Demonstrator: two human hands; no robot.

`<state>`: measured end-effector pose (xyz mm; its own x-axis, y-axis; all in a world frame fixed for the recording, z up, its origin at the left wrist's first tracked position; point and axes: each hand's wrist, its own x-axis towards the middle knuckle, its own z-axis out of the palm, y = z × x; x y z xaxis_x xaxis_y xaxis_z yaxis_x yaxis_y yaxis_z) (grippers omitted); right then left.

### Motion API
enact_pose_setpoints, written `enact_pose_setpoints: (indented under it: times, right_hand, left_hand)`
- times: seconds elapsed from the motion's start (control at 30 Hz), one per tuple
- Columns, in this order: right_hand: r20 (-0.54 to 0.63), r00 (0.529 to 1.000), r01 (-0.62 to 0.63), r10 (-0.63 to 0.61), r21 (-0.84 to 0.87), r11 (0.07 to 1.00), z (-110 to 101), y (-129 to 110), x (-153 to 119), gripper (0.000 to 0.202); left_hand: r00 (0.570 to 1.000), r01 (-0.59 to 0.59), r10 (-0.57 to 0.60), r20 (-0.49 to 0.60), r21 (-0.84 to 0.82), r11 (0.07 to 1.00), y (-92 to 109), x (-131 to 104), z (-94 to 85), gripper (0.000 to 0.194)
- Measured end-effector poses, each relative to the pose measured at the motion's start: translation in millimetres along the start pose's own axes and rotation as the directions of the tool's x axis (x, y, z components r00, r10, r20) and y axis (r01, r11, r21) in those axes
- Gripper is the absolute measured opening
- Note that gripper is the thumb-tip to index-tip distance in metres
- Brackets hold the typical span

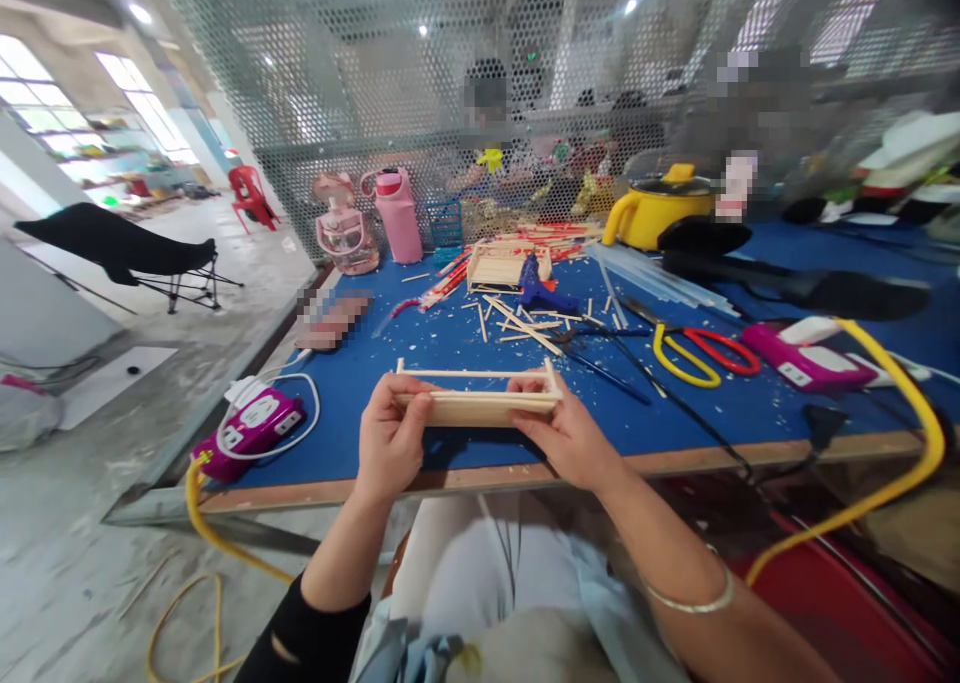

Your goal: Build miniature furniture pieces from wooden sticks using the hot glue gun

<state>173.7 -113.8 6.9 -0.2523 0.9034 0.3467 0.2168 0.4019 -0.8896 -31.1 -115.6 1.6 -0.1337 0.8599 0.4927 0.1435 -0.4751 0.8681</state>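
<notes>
A small frame of pale wooden sticks (476, 413) is held up over the front edge of the blue table. My left hand (394, 438) grips its left end, thumb on the near side. At the right end, my right hand (566, 431) pinches the frame between thumb and fingers. Beyond it lie loose wooden sticks (525, 325), a blue glue gun (544, 293) and another pale stick structure (499, 266) resting on the table.
Purple power strips stand left (259, 428) and right (806, 358). Scissors (701, 353), clear glue sticks (664, 278), a yellow pot (660, 213), a pink bottle (396, 218) and a phone (334, 321) lie around. Mesh (345, 83) rises behind; people are beyond it.
</notes>
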Motion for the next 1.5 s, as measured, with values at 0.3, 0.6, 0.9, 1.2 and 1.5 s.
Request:
enact_pose_setpoints:
  times: [0.3,0.6,0.9,1.2,1.5]
  right_hand:
    - [-0.03,0.998,-0.049,0.051,0.086,0.995,-1.5,-0.1,-0.4,0.032]
    - [-0.24,0.947,-0.148,0.214,0.267,0.952,1.3,-21.5,-2.0,0.035]
    - [-0.268,0.935,-0.152,0.233,0.292,0.944,6.4,-28.6,1.7,0.035]
    - [-0.27,0.961,-0.049,0.051,0.014,0.999,-28.8,-35.1,2.4,0.056]
    - [0.142,0.952,0.305,-0.27,-0.481,0.822,-48.3,-53.4,18.0,0.018]
  left_hand:
    - [0.999,0.014,-0.011,-0.047,0.063,0.998,5.9,1.0,2.6,0.015]
    - [0.98,0.186,-0.181,-0.085,0.06,0.981,32.7,-11.7,11.0,0.021]
    - [0.972,0.21,-0.207,-0.109,0.015,0.978,32.2,-10.4,14.9,0.024]
    - [0.854,0.503,-0.52,0.001,-0.255,0.826,40.9,3.2,-0.9,0.038]
    - [0.912,0.405,-0.409,-0.023,-0.098,0.909,43.8,1.4,-6.9,0.031]
